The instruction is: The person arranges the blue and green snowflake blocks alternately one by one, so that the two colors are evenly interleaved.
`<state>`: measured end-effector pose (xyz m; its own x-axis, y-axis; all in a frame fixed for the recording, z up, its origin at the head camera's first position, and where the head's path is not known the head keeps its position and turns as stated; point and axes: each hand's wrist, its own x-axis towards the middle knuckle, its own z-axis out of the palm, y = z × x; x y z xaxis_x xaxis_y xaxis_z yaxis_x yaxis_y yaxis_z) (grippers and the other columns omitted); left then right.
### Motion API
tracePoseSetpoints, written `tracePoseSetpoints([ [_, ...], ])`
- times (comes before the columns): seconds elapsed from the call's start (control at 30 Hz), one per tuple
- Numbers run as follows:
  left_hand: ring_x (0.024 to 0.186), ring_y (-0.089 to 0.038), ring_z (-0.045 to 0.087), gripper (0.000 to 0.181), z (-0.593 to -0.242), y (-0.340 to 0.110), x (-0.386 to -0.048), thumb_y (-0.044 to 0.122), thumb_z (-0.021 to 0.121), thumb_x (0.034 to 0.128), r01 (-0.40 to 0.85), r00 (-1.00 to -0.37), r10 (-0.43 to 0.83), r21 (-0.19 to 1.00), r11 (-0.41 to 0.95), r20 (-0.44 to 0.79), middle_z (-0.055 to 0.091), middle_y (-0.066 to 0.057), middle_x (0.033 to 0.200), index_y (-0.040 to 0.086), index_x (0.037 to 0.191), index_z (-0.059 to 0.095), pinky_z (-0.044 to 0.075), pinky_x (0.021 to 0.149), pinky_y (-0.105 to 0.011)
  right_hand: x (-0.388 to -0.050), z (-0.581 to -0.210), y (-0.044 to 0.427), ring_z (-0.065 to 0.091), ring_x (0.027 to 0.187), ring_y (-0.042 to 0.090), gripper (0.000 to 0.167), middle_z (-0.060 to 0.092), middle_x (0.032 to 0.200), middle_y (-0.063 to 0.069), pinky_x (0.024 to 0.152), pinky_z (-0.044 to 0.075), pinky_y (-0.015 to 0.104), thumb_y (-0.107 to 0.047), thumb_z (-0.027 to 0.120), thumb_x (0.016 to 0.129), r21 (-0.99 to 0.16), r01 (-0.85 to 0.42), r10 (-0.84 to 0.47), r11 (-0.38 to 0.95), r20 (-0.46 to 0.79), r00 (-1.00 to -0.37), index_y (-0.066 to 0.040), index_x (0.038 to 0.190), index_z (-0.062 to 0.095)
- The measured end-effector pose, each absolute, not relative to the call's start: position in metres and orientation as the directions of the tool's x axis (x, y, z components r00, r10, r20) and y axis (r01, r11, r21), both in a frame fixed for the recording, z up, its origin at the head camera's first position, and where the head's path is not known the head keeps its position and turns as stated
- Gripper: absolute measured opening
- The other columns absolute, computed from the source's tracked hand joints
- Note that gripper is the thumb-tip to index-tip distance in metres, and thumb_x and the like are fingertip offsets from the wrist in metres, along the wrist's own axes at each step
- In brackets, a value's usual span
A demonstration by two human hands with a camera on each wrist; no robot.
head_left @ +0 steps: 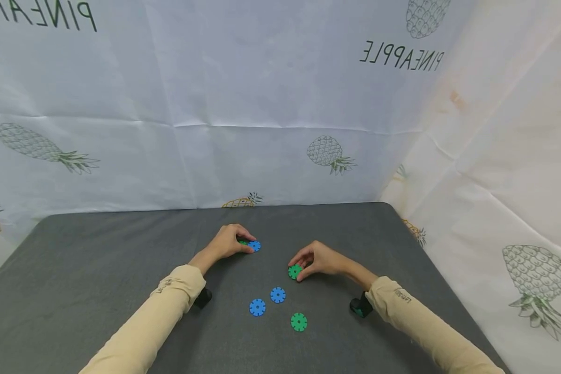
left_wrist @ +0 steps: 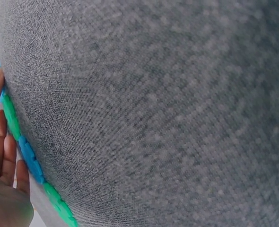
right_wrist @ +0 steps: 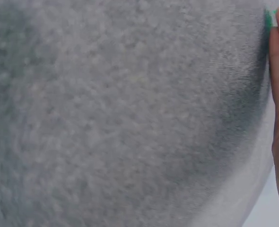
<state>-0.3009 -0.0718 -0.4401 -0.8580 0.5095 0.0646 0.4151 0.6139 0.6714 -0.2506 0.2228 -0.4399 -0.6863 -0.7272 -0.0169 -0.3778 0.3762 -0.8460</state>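
Three lying flat: a near blue disc, a far blue disc and a loose green disc, set apart from one another, each thin and round with a notched rim and a small hole at its middle.
Left hand: the left hand pinches a left-hand blue disc between thumb and fingertips, the gap only as wide as the disc; a bit of green shows beside it.
Right hand: the right hand pinches a right-hand green disc by its edges, thumb nearer the body, fingers across from it.
Edges: the grey cloth ends at a straight far edge, beyond both hands; the slanting right edge lies past the right sleeve.
Room: a wide stretch of cloth lies left of the left sleeve, a narrower strip between the hands.
Left wrist view: a row of discs, blue, green, blue, green, runs edge-on beneath the fingers, mostly covered by the hand from above; whether they interlock I cannot tell.
Right wrist view: only a green sliver shows at the fingertips.
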Motion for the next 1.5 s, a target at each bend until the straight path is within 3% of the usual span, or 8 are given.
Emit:
tracePoseSetpoints([
  [0.3, 0.102, -0.029, 0.060, 0.024, -0.439, -0.072, -0.301, 0.014, 0.081, 0.0780, 0.404, -0.861, 0.507, 0.674, 0.618, 0.051, 0.067, -0.009, 0.105, 0.007, 0.101, 0.077, 0.049, 0.089, -0.044, -0.251, -0.448, 0.220, 0.068, 0.079, 0.014, 0.031, 0.071, 0.094, 0.016, 0.072, 0.057, 0.030, 0.001, 0.083, 0.070, -0.888, -0.286, -0.587, 0.360, 0.023, -0.809, 0.004, 0.098, 0.072],
  [0.67, 0.104, -0.029, 0.059, 0.024, -0.437, -0.072, -0.302, 0.014, 0.081, 0.0780, 0.401, -0.862, 0.504, 0.675, 0.619, 0.050, 0.068, -0.010, 0.106, 0.007, 0.101, 0.077, 0.049, 0.090, -0.044, -0.247, -0.452, 0.215, 0.066, 0.076, 0.010, 0.028, 0.072, 0.093, 0.017, 0.070, 0.056, 0.028, 0.002, 0.082, 0.072, -0.939, -0.151, -0.415, 0.309, 0.010, -0.910, 0.007, 0.097, 0.070],
  [0.93, 0.102, -0.030, 0.060, 0.024, -0.438, -0.072, -0.302, 0.014, 0.081, 0.0778, 0.411, -0.861, 0.505, 0.663, 0.625, 0.057, 0.068, -0.010, 0.106, 0.007, 0.101, 0.077, 0.050, 0.088, -0.044, -0.246, -0.458, 0.208, 0.067, 0.075, 0.012, 0.032, 0.071, 0.085, 0.010, 0.070, 0.057, 0.028, 0.004, 0.081, 0.072, -0.979, -0.059, -0.353, 0.197, -0.015, -0.935, 0.010, 0.101, 0.068],
  [1.5, 0.103, -0.030, 0.060, 0.024, -0.436, -0.071, -0.301, 0.014, 0.081, 0.0779, 0.394, -0.869, 0.494, 0.660, 0.639, 0.040, 0.068, -0.010, 0.106, 0.007, 0.101, 0.077, 0.050, 0.088, -0.044, -0.260, -0.453, 0.188, 0.067, 0.079, 0.014, 0.032, 0.071, 0.091, 0.011, 0.073, 0.057, 0.031, 0.004, 0.081, 0.071, -0.984, 0.003, -0.277, 0.177, -0.052, -0.959, 0.008, 0.100, 0.068],
])
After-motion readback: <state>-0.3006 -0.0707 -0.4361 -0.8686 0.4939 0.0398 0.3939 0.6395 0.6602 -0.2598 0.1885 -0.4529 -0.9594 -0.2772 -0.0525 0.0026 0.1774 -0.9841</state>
